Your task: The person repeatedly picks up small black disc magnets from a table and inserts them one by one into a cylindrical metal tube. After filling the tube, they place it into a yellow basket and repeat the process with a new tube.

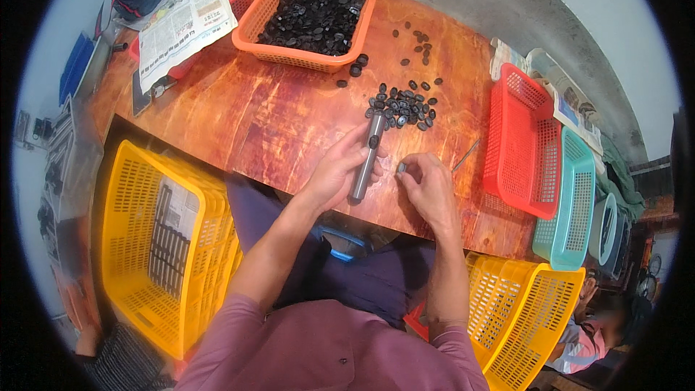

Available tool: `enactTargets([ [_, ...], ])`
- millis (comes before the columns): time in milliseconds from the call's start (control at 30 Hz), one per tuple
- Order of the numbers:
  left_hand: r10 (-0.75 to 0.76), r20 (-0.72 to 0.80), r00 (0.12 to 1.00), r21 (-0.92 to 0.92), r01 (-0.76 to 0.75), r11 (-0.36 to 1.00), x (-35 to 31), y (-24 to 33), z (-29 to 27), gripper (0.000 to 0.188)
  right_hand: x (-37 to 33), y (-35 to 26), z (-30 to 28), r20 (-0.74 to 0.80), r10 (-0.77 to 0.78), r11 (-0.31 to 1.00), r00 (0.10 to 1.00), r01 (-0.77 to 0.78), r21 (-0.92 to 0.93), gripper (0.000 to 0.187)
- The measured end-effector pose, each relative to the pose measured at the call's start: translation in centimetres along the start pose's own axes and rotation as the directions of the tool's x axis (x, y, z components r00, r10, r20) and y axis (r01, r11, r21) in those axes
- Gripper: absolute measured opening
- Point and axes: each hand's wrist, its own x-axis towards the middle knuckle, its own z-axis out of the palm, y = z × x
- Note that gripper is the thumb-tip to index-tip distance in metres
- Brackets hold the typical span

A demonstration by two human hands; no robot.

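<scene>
My left hand [335,171] is wrapped round a grey metal tube [361,176], held slanted above the wooden table. A black oval piece [373,142] sits against the tube's side, near my fingers. To the right, my right hand [430,187] is closed in a pinch, and a small pale-blue piece [402,167] shows at its fingertips; its exact kind is too small to tell. Just beyond the tube's far end lies a loose pile of black oval pieces [405,110], several of them scattered farther back.
An orange basket [304,60] full of black pieces stands at the back. Red [507,137] and teal baskets [568,210] line the right edge. Yellow crates [192,261] flank my legs. Newspaper [184,36] covers a red basket at the far left. A thin rod [465,156] lies near my right hand.
</scene>
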Motion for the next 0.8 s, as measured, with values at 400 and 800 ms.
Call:
enactTargets([
  [400, -0.03, 0.036, 0.999, 0.027, 0.029, 0.999, -0.2, 0.3, 0.4, 0.059, 1.3, -3.1, 2.7, -0.248, -0.232, 0.962, 0.941, 0.26, 0.088, 0.026],
  [800, -0.037, 0.033, 0.999, 0.076, 0.034, 0.996, -0.1, -0.3, 0.0, 0.05, 0.6, -2.9, 2.9, -0.325, -0.442, 0.896, 0.836, 0.393, -0.208, 0.023],
])
